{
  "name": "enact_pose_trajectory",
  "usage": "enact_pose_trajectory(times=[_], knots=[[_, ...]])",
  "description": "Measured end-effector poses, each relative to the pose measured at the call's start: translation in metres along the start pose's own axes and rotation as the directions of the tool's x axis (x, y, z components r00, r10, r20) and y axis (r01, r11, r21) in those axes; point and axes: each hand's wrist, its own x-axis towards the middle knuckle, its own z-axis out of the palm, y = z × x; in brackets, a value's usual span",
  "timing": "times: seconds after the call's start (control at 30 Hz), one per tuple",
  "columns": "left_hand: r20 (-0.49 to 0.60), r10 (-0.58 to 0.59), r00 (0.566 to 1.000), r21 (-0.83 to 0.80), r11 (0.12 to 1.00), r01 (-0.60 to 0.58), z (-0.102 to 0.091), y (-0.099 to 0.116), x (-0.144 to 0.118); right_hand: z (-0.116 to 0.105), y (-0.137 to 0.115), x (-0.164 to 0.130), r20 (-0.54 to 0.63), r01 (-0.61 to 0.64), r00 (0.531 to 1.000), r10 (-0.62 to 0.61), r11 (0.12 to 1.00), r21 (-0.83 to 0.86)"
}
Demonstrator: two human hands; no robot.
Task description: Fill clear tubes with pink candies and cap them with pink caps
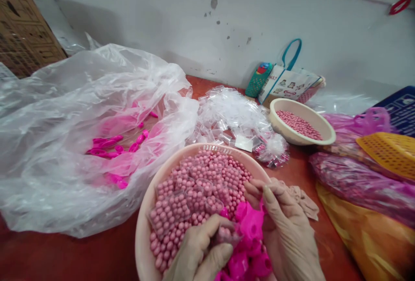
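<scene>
A pale pink bowl (142, 225) in front of me holds many small pink balls (207, 173) and several small clear bags filled with balls (170, 216). My left hand (197, 253) pinches one small filled bag (225, 234) over the bowl. My right hand (287, 229) grips a bright pink plastic piece (251, 222), and more pink pieces (246, 263) lie heaped under both hands at the bowl's near edge. The two hands touch at the bag and the piece.
A big clear plastic bag (65, 142) with bright pink parts (110, 147) lies left. Empty little clear bags (233, 116) are piled behind the bowl. A second cream bowl (327, 136) of balls, a tote bag (288, 84), purple sacks (356, 181) and a yellow basket (389, 151) stand right.
</scene>
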Motion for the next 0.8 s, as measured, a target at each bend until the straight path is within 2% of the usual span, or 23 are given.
enact_pose_trajectory(times=[0.1, 0.17, 0.27, 0.33, 0.4, 0.47, 0.5, 0.57, 0.63, 0.67, 0.73, 0.8], knots=[[-0.039, 0.071, 0.997, 0.062, 0.996, -0.069, 0.000, 0.003, 0.000, 0.012, 0.006, -0.005, 0.033, 0.050, 0.998, -0.048, 0.998, -0.048], [-0.068, 0.064, 0.996, 0.066, 0.996, -0.060, 0.000, 0.000, -0.002, 0.014, 0.013, -0.011, 0.091, 0.071, 0.994, -0.057, 0.983, -0.170], [-0.229, 0.049, 0.972, 0.162, 0.987, -0.011, -0.001, -0.012, -0.008, 0.006, 0.017, -0.015, 0.215, 0.199, 0.969, -0.124, 0.908, -0.369], [-0.296, 0.091, 0.951, 0.252, 0.968, -0.014, -0.001, -0.020, -0.012, -0.002, 0.014, -0.012, 0.346, 0.323, 0.922, -0.175, 0.838, -0.439], [-0.275, 0.139, 0.951, 0.295, 0.954, -0.054, -0.002, -0.023, -0.013, -0.011, 0.006, -0.006, 0.489, 0.406, 0.859, -0.149, 0.780, -0.477], [-0.241, 0.190, 0.952, 0.306, 0.945, -0.111, -0.004, -0.020, -0.011, -0.017, -0.003, -0.002, 0.577, 0.429, 0.813, -0.080, 0.752, -0.501], [-0.225, 0.215, 0.950, 0.311, 0.940, -0.139, -0.005, -0.018, -0.009, -0.019, -0.007, 0.000, 0.577, 0.419, 0.814, -0.064, 0.753, -0.508], [-0.201, 0.250, 0.947, 0.302, 0.936, -0.183, -0.006, -0.016, -0.006, -0.021, -0.012, 0.000, 0.512, 0.382, 0.855, -0.084, 0.770, -0.511], [-0.221, 0.246, 0.944, 0.280, 0.943, -0.180, -0.006, -0.017, -0.007, -0.019, -0.012, -0.004, 0.422, 0.342, 0.899, -0.120, 0.793, -0.505], [-0.243, 0.238, 0.940, 0.271, 0.948, -0.170, -0.006, -0.019, -0.009, -0.018, -0.010, -0.007, 0.410, 0.339, 0.903, -0.126, 0.795, -0.503], [-0.299, 0.203, 0.933, 0.258, 0.958, -0.125, -0.004, -0.024, -0.014, -0.014, -0.006, -0.012, 0.442, 0.389, 0.883, -0.156, 0.771, -0.505], [-0.347, 0.122, 0.930, 0.230, 0.972, -0.042, -0.002, -0.028, -0.018, -0.013, -0.001, -0.015, 0.512, 0.500, 0.829, -0.226, 0.709, -0.497]])
